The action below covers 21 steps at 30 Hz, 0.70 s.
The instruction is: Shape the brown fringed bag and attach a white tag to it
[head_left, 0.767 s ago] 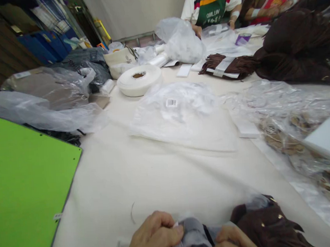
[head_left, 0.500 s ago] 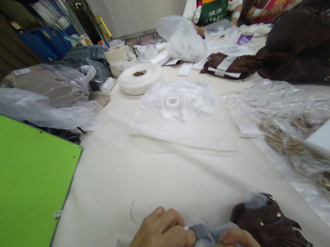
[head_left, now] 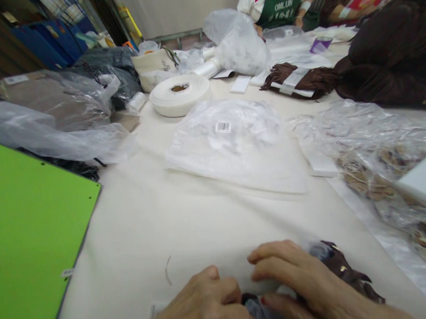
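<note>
- Cream desk point(head_left: 138, 233) under the fingers point(head_left: 279, 267), grey wall point(head_left: 159, 10) way beyond
- Greyish crumply bundle point(head_left: 266, 317) right between them, mostly hidden
- Left fingers point(head_left: 227, 290) curled, can't tell if pinching; right fingers point(head_left: 274, 252) kinda spread

White roll point(head_left: 180, 101) here, grey bundle point(head_left: 265, 317) in front of it, lime-green board point(head_left: 35, 230) left, orange-striped green apron point(head_left: 283, 8) beyond!
</note>
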Each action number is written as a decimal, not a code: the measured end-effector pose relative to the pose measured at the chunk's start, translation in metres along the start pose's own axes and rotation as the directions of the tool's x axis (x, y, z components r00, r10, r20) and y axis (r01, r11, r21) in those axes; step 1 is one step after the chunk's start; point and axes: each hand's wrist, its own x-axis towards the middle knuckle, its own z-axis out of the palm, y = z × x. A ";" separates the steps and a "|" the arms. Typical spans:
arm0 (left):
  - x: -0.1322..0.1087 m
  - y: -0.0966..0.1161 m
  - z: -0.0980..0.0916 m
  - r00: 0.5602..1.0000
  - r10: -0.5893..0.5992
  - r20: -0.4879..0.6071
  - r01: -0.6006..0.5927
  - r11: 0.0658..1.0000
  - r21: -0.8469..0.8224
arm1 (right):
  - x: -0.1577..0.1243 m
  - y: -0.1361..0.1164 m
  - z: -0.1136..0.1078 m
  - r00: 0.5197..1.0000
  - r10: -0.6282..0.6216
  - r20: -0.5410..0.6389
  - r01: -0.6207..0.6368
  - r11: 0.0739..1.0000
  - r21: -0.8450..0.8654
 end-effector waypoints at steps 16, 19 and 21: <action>-0.003 -0.001 -0.007 0.998 -0.021 0.056 0.022 1.000 -0.009 | 0.078 0.011 0.004 0.671 0.036 0.740 -0.088 0.996 0.031; -0.005 -0.002 -0.001 0.999 -0.024 0.034 0.023 0.999 0.034 | 0.076 0.007 0.008 0.674 0.092 0.733 -0.001 0.992 -0.124; -0.005 -0.001 0.001 0.998 -0.037 0.056 0.033 0.997 0.068 | 0.073 0.006 0.010 0.685 0.109 0.720 -0.002 0.989 -0.148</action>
